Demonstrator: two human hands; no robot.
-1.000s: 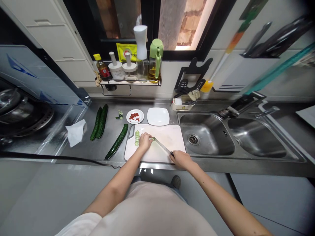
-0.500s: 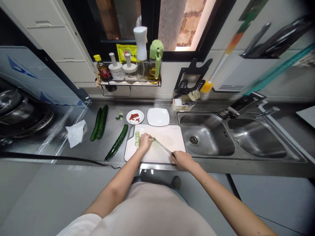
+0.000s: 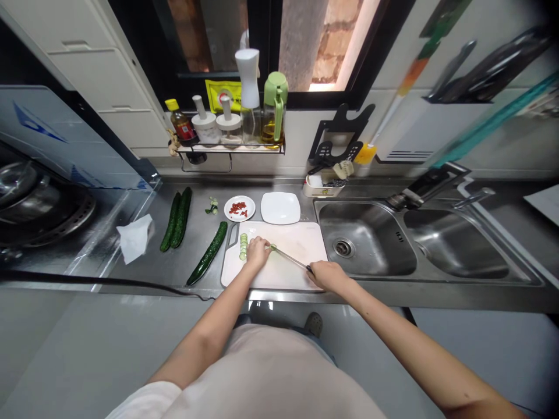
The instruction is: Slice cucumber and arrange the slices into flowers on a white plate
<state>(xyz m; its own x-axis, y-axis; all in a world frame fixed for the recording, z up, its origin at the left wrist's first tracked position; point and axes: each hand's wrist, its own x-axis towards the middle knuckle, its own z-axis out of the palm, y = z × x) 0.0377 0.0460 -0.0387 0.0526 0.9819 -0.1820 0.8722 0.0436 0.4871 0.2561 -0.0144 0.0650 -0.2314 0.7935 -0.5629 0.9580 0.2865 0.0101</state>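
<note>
My left hand [image 3: 258, 251] is closed on a small green piece of cucumber [image 3: 273, 247] at the middle of the white cutting board [image 3: 297, 244]. In my right hand [image 3: 326, 274], fingers wrapped around its dark handle, is a knife [image 3: 292, 258]. The blade reaches left across the board, and its tip end is at the cucumber piece. A row of pale cucumber slices [image 3: 243, 247] lies on the board just left of my left hand. One whole cucumber [image 3: 208, 254] rests on the counter beside the board.
Two more cucumbers [image 3: 180, 218] and a white paper towel [image 3: 134, 237] lie at left. Behind the board stand a small plate [image 3: 229, 210] with red pieces, a white square plate [image 3: 280, 208] and cucumber scraps [image 3: 212, 206]. The steel sink [image 3: 371, 238] is at right, a seasoning rack [image 3: 231, 148] above.
My right hand has shifted slightly right and the knife blade has turned a little. My left hand stays in place on the cucumber piece.
</note>
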